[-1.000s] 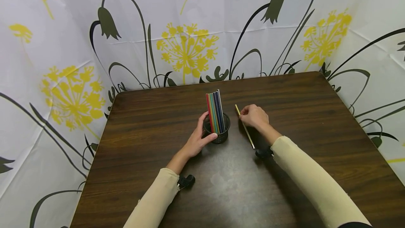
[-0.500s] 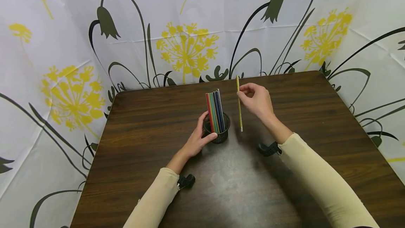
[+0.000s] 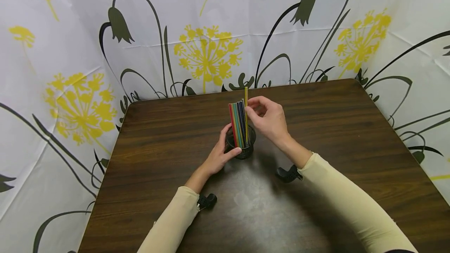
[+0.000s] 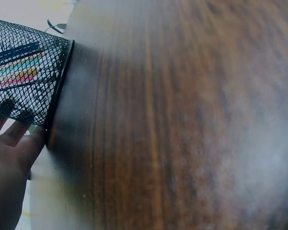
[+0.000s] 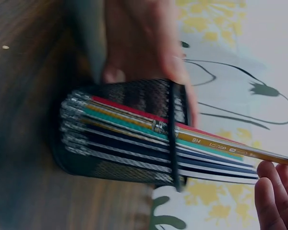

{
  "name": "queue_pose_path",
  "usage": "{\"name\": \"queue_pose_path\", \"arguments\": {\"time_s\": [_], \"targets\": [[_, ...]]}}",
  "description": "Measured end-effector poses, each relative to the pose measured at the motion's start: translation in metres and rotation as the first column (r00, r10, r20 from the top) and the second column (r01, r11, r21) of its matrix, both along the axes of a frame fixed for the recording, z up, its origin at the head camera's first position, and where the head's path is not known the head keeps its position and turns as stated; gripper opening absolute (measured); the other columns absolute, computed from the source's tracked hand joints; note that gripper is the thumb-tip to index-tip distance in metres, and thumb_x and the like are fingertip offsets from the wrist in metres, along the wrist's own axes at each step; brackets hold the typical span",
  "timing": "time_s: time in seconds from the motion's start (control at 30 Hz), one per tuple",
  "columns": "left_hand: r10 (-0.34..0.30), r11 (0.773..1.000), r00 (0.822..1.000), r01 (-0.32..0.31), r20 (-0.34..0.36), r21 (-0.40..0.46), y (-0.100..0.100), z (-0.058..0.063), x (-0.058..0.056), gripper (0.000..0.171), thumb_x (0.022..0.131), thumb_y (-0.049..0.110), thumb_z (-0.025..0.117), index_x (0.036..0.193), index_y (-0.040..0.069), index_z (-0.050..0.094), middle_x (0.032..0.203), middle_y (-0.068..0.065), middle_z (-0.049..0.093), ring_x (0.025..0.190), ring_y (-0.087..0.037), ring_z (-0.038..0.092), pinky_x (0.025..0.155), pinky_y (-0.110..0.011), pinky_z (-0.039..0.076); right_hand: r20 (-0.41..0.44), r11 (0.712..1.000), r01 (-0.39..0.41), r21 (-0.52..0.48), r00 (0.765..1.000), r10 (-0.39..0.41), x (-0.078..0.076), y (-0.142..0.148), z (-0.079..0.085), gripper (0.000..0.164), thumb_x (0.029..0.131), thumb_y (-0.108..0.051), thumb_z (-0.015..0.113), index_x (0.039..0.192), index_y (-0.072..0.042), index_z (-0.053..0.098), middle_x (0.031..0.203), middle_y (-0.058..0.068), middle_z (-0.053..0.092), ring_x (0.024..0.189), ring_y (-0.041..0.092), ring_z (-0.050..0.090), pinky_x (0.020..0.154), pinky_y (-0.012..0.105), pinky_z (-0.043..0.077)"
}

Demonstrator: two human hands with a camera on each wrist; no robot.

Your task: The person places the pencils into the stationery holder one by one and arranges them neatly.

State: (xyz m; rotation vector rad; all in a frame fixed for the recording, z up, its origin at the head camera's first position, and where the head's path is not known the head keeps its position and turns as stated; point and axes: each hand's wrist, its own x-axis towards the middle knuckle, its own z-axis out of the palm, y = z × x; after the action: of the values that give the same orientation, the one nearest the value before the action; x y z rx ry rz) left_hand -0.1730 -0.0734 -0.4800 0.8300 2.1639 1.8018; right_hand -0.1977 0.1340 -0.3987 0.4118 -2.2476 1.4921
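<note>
A black mesh pencil cup (image 3: pixel 247 154) stands on the table, and my left hand (image 3: pixel 216 161) grips its left side with thumb and fingers around it. Inside lean several pencils (image 3: pixel 236 124) in red, yellow, green, dark blue and silver, eraser ends down. Between thumb and fingertips my right hand (image 3: pixel 271 121) pinches a gold-yellow pencil (image 3: pixel 246 97) held nearly upright. In the right wrist view, the metal ferrule (image 5: pixel 159 126) of this HB pencil is just inside the cup's rim (image 5: pixel 174 165), above the other pencils' erasers. The left wrist view shows fingers (image 4: pixel 17 132) against the mesh.
The dark wood-grain table (image 3: pixel 168 136) stretches to both sides of the cup. Behind its back edge hangs a white curtain (image 3: pixel 147 65) with yellow and dark green flowers. Black wrist devices (image 3: pixel 207 201) sit near both cuffs.
My right hand has lifted the yellow pencil off the table, turned it upright and carried it left to the cup. My left hand has stayed on the cup.
</note>
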Motion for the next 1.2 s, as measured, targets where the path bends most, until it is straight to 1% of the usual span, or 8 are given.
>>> {"name": "queue_pose_path", "arguments": {"time_s": [0.37, 0.57, 0.63, 0.8, 0.87, 0.97, 1.1, 1.2], "targets": [[-0.004, 1.000, 1.000, 0.004, -0.008, 0.002, 0.000, -0.001, 0.000, 0.079, 0.095, 0.001, 0.060, 0.155, 0.004, 0.008, 0.153, -0.025, 0.026, 0.135, -0.042, 0.035, 0.107, -0.064, 0.027, 0.042, 0.993, -0.011, 0.119, 0.999, 0.006, 0.005, -0.011, -0.027, 0.014, 0.089, -0.016, 0.072, 0.101, -0.009, 0.070, 0.082, 0.000, 0.070, 0.064, 0.010, 0.063, 0.057, 0.030, 0.050], [-0.011, 1.000, 1.000, 0.011, -0.009, 0.003, 0.000, -0.001, 0.000, 0.079, 0.095, 0.002, 0.059, 0.155, 0.005, 0.007, 0.154, -0.024, 0.026, 0.135, -0.042, 0.035, 0.107, -0.065, 0.027, 0.060, 0.987, 0.024, 0.157, 0.998, -0.034, 0.004, -0.016, -0.035, 0.013, 0.088, -0.018, 0.072, 0.099, -0.009, 0.070, 0.080, -0.001, 0.070, 0.064, 0.015, 0.065, 0.056, 0.032, 0.051], [-0.003, 1.000, 1.000, 0.003, -0.017, 0.001, 0.000, -0.010, -0.003, 0.079, 0.096, 0.006, 0.060, 0.156, 0.010, 0.008, 0.154, -0.021, 0.027, 0.135, -0.040, 0.035, 0.107, -0.064, 0.027, 0.062, 0.984, 0.043, 0.171, 0.997, -0.054, 0.003, -0.017, -0.038, 0.012, 0.088, -0.018, 0.073, 0.097, -0.010, 0.070, 0.079, -0.001, 0.070, 0.064, 0.015, 0.065, 0.056, 0.032, 0.051], [0.001, 1.000, 1.000, -0.001, -0.017, 0.010, 0.000, -0.012, -0.003, 0.079, 0.096, 0.007, 0.060, 0.155, 0.010, 0.009, 0.154, -0.022, 0.027, 0.135, -0.041, 0.035, 0.106, -0.066, 0.026, 0.040, 0.974, 0.093, 0.205, 0.994, -0.103, 0.001, -0.022, -0.041, 0.012, 0.088, -0.019, 0.073, 0.096, -0.010, 0.071, 0.077, -0.001, 0.069, 0.063, 0.012, 0.064, 0.056, 0.031, 0.050], [-0.004, 1.000, 1.000, 0.004, -0.012, 0.017, 0.000, -0.003, 0.000, 0.078, 0.095, 0.005, 0.060, 0.154, 0.006, 0.009, 0.153, -0.025, 0.027, 0.135, -0.043, 0.035, 0.106, -0.067, 0.026, 0.028, 0.970, 0.107, 0.220, 0.993, -0.116, 0.000, -0.024, -0.041, 0.013, 0.087, -0.020, 0.074, 0.095, -0.009, 0.071, 0.077, -0.001, 0.069, 0.062, 0.010, 0.063, 0.056, 0.031, 0.050], [0.004, 1.000, 1.000, -0.003, -0.023, 0.014, 0.000, -0.013, -0.004, 0.078, 0.096, 0.005, 0.060, 0.155, 0.011, 0.009, 0.154, -0.022, 0.027, 0.135, -0.040, 0.035, 0.106, -0.066, 0.026, 0.015, 0.960, 0.123, 0.251, 0.991, -0.131, -0.002, -0.026, -0.042, 0.014, 0.087, -0.021, 0.074, 0.094, -0.009, 0.072, 0.074, -0.002, 0.068, 0.062, 0.008, 0.062, 0.056, 0.030, 0.050], [0.018, 1.000, 0.999, -0.018, -0.037, 0.000, 0.000, -0.031, -0.011, 0.080, 0.096, 0.008, 0.061, 0.156, 0.023, 0.010, 0.156, -0.012, 0.027, 0.137, -0.033, 0.036, 0.108, -0.061, 0.029, -0.011, 0.947, 0.143, 0.288, 0.989, -0.146, -0.004, -0.028, -0.041, 0.014, 0.086, -0.021, 0.074, 0.092, -0.009, 0.073, 0.072, -0.003, 0.068, 0.060, 0.008, 0.061, 0.055, 0.029, 0.050], [0.020, 1.000, 0.999, -0.020, -0.044, -0.002, -0.001, -0.036, -0.013, 0.079, 0.097, 0.014, 0.061, 0.155, 0.029, 0.010, 0.156, -0.008, 0.028, 0.137, -0.029, 0.037, 0.108, -0.058, 0.030, -0.030, 0.936, 0.161, 0.312, 0.987, -0.160, -0.005, -0.029, -0.041, 0.013, 0.086, -0.021, 0.074, 0.092, -0.009, 0.073, 0.071, -0.003, 0.068, 0.060, 0.008, 0.061, 0.054, 0.029, 0.050]]}}
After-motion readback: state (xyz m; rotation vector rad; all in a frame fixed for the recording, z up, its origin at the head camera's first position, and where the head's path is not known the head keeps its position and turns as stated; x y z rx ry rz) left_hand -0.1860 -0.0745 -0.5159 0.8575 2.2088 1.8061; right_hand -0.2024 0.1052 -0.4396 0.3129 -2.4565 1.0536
